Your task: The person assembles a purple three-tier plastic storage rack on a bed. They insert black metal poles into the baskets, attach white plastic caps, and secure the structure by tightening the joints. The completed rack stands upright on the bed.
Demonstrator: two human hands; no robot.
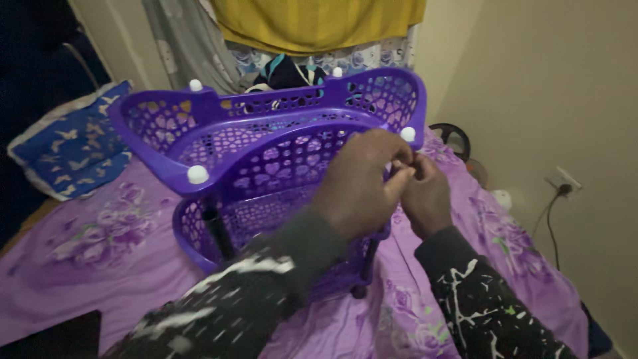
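Head view: a purple two-tier plastic rack (266, 153) with heart-shaped cut-outs stands on a bed covered by a purple floral bedsheet (100, 246). White caps top its corner posts; one white cap (198, 174) sits at the near left corner, another (407, 133) at the near right corner. Both hands meet at that right corner. The left hand (362, 183) curls over the upper tier's rim, and the right hand (425, 196) comes up from below, so the fingers (405, 174) of both press together on something small just beneath the cap. It may be the post joint, though the hands hide it and the frame is blurred. A blue butterfly-print pillow (73, 143) lies at far left, and a wall socket (565, 181) with a cable sits at right.

The soft mattress gives the rack poor footing, so a hard push at one corner could tip it or pop the tier off its post.
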